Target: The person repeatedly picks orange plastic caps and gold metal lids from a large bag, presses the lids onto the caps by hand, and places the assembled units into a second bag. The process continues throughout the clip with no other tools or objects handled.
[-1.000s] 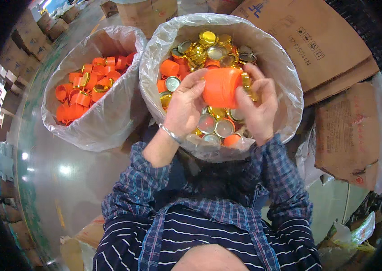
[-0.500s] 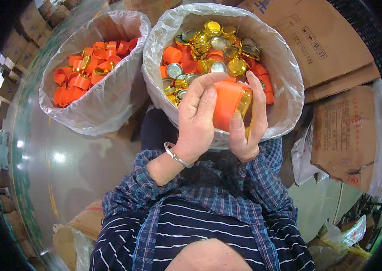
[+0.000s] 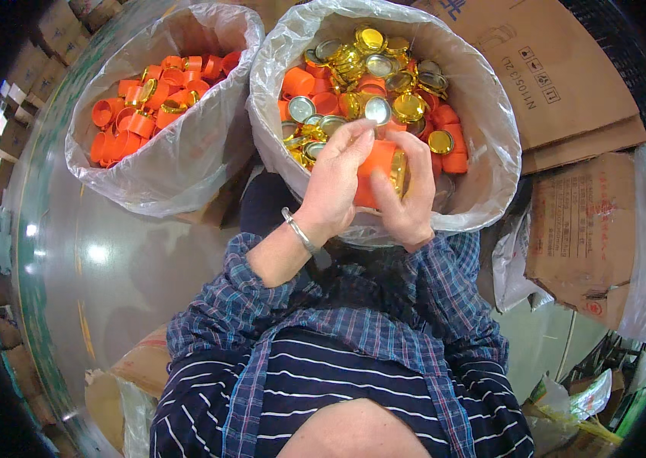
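An orange plastic cap (image 3: 369, 169), shaped like a short cup, is held between my two hands over the right-hand bag. My left hand (image 3: 332, 187) grips its left side, with thumb and fingers bent around it. Against its right end sits a shiny gold metal lid (image 3: 398, 169), and my right hand (image 3: 410, 200) is closed around that end, its thumb over the front. Whether the lid is seated in the cap I cannot tell. Below the hands, loose gold lids (image 3: 408, 108) and orange caps (image 3: 298, 82) fill the right-hand bag in a mixed heap.
The right-hand container is lined with a clear plastic bag (image 3: 483, 191). Left of it, another lined bag (image 3: 151, 179) holds orange caps (image 3: 136, 122), several with gold lids. Flattened cardboard (image 3: 544, 84) lies at the far right, and a cardboard box (image 3: 583, 229) stands nearer me.
My right fingers have curled from nearly straight to bent around the lid end. The cap has shifted slightly left and up, and the view has moved a little.
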{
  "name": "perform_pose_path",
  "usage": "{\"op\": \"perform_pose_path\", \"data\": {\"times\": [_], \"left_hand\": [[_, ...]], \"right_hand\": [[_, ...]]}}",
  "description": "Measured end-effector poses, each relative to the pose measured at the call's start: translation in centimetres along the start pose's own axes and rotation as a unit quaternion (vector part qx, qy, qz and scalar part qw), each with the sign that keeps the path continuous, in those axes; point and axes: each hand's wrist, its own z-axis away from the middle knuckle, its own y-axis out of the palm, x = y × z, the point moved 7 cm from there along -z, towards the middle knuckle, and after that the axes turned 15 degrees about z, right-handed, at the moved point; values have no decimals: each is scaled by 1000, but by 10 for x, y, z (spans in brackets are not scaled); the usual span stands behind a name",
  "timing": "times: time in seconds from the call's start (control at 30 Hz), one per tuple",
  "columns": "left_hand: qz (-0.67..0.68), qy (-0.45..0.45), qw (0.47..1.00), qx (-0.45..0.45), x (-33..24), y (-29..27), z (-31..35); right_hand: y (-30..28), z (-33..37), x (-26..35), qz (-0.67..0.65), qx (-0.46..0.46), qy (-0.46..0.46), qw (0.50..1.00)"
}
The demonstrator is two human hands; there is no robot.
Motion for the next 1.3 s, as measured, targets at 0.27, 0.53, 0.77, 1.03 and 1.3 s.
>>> {"op": "perform_pose_path", "data": {"times": [0.27, 0.53, 0.77, 1.03, 1.3], "left_hand": [[-262, 137, 942, 159, 0, 3, 30], [-187, -18, 966, 176, -8, 3, 14], [-451, 129, 866, 173, -25, 15, 44], [-460, 89, 867, 168, -22, 23, 43], [-59, -36, 972, 226, 0, 7, 42]], "right_hand": [[25, 20, -33, -458, -17, 430, 778], [-7, 1, -28, -305, 52, 277, 910], [-27, -8, 11, -108, 115, 106, 982], [-13, 11, -13, -233, 58, 282, 929], [31, 44, -55, -609, -17, 497, 618]]}}
